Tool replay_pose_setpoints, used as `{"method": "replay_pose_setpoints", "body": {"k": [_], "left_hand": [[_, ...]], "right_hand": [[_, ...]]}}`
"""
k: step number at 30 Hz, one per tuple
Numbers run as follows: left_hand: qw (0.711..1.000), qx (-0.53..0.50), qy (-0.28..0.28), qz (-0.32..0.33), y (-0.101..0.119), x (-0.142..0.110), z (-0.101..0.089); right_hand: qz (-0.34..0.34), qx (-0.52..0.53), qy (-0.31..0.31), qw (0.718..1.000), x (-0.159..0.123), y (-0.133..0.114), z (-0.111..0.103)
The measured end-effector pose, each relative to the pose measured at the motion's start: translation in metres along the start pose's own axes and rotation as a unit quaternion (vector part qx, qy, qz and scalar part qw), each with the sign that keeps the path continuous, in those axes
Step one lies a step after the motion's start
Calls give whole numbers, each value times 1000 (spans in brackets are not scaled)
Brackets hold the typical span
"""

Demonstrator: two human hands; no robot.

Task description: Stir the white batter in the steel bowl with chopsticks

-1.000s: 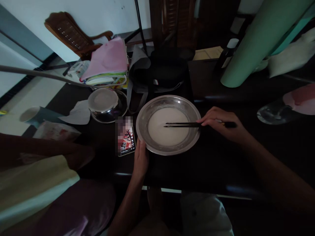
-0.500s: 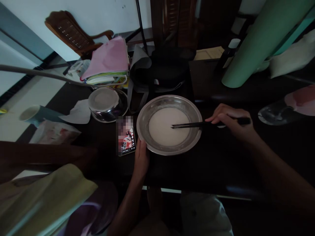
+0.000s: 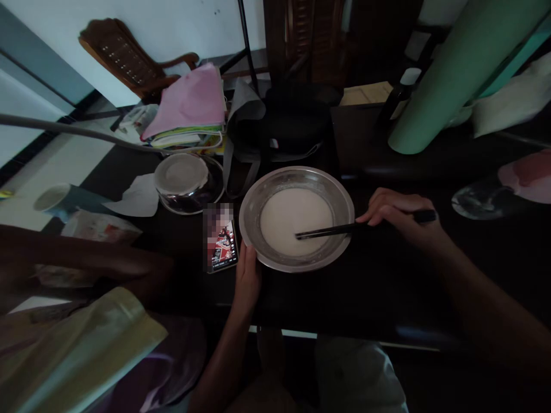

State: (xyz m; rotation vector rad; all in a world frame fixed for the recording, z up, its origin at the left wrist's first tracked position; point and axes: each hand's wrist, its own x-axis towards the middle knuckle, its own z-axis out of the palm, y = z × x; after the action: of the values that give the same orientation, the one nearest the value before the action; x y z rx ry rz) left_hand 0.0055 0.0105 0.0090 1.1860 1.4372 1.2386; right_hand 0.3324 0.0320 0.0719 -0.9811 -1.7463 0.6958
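A wide steel bowl (image 3: 297,175) with white batter (image 3: 289,217) sits on the dark table in front of me. My right hand (image 3: 402,221) is closed on a pair of black chopsticks (image 3: 331,231), whose tips dip into the batter near its lower middle. My left hand (image 3: 247,276) rests against the bowl's near-left rim, fingers pressed to the edge. A phone (image 3: 221,245) with a lit screen lies just left of that hand.
A smaller steel pot (image 3: 184,182) stands behind the phone, beside crumpled paper (image 3: 136,198). A pink stack of cloth and books (image 3: 189,109) and a dark bag (image 3: 293,123) lie behind. A green roll (image 3: 447,74) leans at right. Another person's arm (image 3: 86,264) reaches in at left.
My right hand drew the chopsticks back to the right, then swung their tips down and left through the batter. The person at left shifted; the bowl and my left hand stayed put.
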Motion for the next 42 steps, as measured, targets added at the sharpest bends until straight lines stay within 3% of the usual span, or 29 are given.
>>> {"method": "replay_pose_setpoints", "body": {"k": [3,9,15,21,27,32,38,42], "left_hand": [[1000,27,4,10,2,0,-1],[998,51,0,23,-2,0,-3],[999,32,6,-10,-5,0,-3],[998,63,4,4,-4,-1,-4],[999,51,7,-5,-2,-2,-4],[998,64,5,-11,-2,-1,-5],[999,46,5,6,-4,-1,-4],[1000,27,-1,-4,-3,-1,-3]], "right_hand": [[-29,-23,-34,999,1,1,6],[10,-14,34,999,0,2,-1],[-20,-23,-34,999,1,1,7],[21,-20,39,999,0,1,1],[-9,-26,-21,999,0,2,7],[11,-28,34,999,0,1,2],[-14,-21,-15,1000,1,-1,7],[3,-40,18,999,1,0,4]]}}
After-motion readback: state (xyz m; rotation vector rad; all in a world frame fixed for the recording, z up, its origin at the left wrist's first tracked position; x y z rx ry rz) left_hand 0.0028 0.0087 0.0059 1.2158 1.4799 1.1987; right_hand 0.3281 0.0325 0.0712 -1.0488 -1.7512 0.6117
